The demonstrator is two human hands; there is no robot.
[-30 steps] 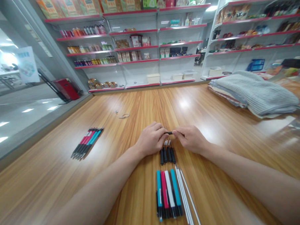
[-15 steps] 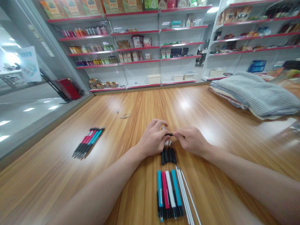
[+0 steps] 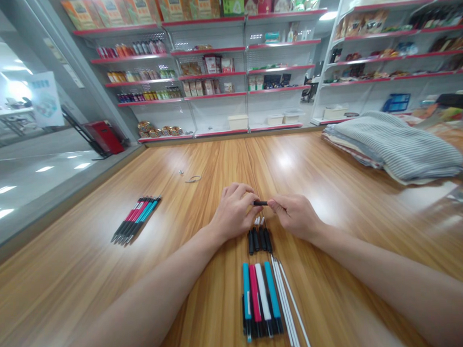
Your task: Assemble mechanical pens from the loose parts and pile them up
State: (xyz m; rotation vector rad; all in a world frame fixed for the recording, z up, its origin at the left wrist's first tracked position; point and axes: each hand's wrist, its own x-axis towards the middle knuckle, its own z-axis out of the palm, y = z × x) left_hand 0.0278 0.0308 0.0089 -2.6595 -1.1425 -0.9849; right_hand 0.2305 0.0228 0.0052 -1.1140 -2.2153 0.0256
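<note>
My left hand (image 3: 235, 209) and my right hand (image 3: 294, 215) meet over the table, with a short black pen barrel piece (image 3: 260, 203) lying level between them. The right fingers are pinched on its right end. At its left end, the thumb and fingers of my left hand close around it, hiding the tip. Just below sit several black pen grips (image 3: 259, 241) with small white pieces (image 3: 259, 221) above them. Nearer to me lie blue, red and white pen barrels (image 3: 261, 295) with black clips, and beside them several thin white refills (image 3: 286, 304).
On the left, several assembled pens (image 3: 137, 220) lie in a row. A thin ring (image 3: 193, 179) and a tiny metal piece (image 3: 181, 172) are farther back. Folded striped cloths (image 3: 399, 143) are piled at right. Stocked shelves (image 3: 211, 72) stand behind the table (image 3: 86, 282).
My left hand has shifted slightly left, so more of the black barrel piece shows between my hands. A small shiny bit near the left fingers is no longer visible. My right hand barely moved.
</note>
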